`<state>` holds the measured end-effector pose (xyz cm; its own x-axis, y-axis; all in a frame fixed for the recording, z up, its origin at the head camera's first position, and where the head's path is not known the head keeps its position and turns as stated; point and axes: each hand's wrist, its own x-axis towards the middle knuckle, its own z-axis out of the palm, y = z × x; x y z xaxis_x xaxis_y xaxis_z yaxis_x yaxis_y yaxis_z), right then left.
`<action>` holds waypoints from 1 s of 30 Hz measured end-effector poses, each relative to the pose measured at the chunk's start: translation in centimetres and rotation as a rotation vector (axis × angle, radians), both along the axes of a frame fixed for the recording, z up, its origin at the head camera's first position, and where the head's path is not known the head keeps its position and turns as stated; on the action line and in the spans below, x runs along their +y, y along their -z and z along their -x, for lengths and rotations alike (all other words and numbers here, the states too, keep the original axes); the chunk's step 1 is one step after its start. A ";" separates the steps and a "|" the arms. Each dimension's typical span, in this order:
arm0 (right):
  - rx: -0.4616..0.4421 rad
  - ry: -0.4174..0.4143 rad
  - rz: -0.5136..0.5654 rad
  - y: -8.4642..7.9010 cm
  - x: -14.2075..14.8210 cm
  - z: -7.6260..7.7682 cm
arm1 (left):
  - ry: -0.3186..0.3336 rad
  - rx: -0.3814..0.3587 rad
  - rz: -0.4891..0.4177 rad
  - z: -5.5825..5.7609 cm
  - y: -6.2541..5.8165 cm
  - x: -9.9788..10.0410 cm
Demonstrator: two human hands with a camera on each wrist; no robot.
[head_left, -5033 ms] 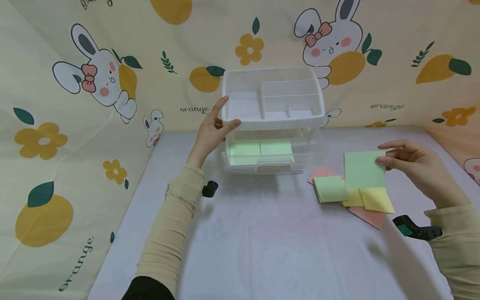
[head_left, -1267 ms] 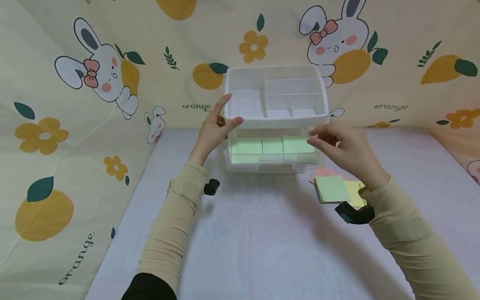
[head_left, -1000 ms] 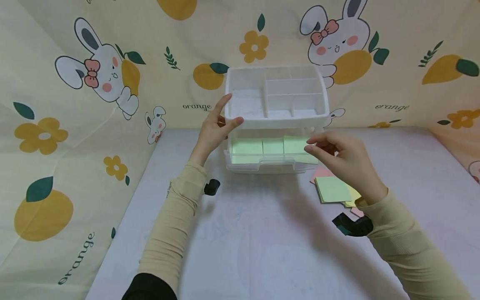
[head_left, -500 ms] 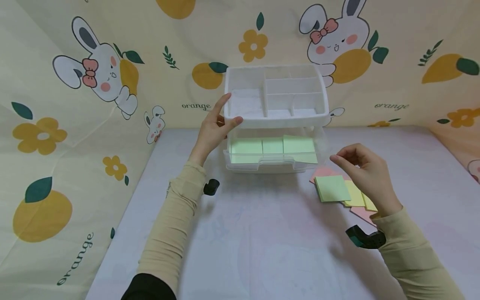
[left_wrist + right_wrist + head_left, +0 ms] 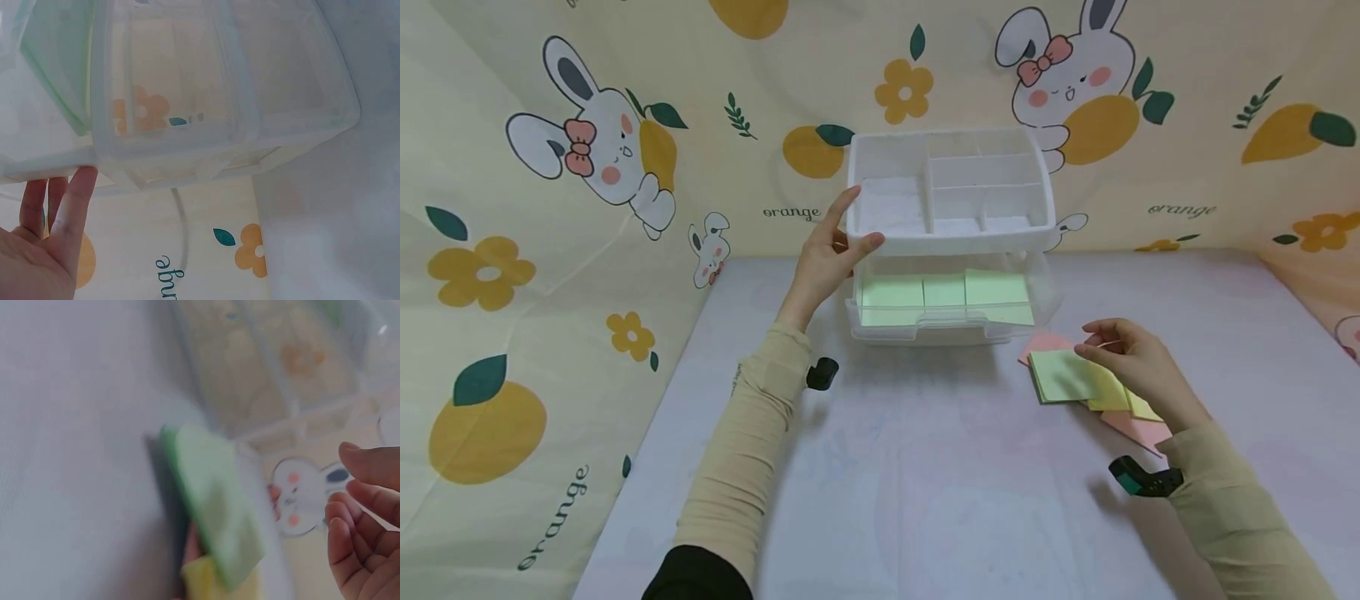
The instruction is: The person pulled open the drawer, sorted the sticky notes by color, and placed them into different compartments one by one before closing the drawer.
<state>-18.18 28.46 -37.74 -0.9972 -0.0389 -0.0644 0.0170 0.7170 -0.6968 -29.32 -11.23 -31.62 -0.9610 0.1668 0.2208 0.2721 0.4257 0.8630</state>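
A white storage box with a divided top tray stands at the back of the table. Its clear drawer is pulled out, with three light-green sticky note pads side by side in it. My left hand holds the tray's left front corner, thumb at the front rim and fingers along the side. To the right of the box, my right hand hovers with loosely bent fingers and nothing in them. Its fingertips overlap a green sticky note pad on the pile. In the right wrist view this green pad is blurred.
Yellow sticky notes and pink ones lie partly under the green pad. A patterned backdrop cloth rises behind the box and along the left side. The table has a pale cover.
Earlier my right hand held a green pad over the pile; that pad now lies at the drawer's right end. The right hand has moved back to the pile. My left hand stays put.
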 end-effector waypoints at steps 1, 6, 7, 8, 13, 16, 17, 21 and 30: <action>-0.027 -0.004 -0.007 0.3 0.2 0.2 | 0.000 0.008 0.000 0.1 0.1 0.0; -0.139 -0.027 -0.027 2.2 1.1 1.2 | -0.001 0.017 0.002 0.4 0.3 -0.1; -0.158 -0.038 -0.033 2.6 1.3 1.4 | -0.001 0.016 0.001 0.4 0.4 -0.1; -0.175 -0.048 -0.043 2.9 1.4 1.5 | 0.000 0.015 0.000 0.4 0.4 -0.1; -0.216 -0.106 -0.092 4.0 1.9 1.8 | 0.000 0.010 -0.003 0.4 0.5 -0.1; -0.209 -0.127 -0.114 4.2 2.0 1.9 | 0.002 0.015 0.000 0.5 0.4 -0.1; -0.205 -0.133 -0.121 4.2 2.0 2.0 | 0.003 0.016 -0.001 0.4 0.4 -0.1; -0.209 -0.133 -0.128 4.3 2.0 2.1 | 0.001 0.015 -0.008 0.3 0.3 -0.1; -0.181 -0.054 -0.074 3.8 2.0 1.6 | -0.003 0.016 -0.011 0.2 0.2 -0.1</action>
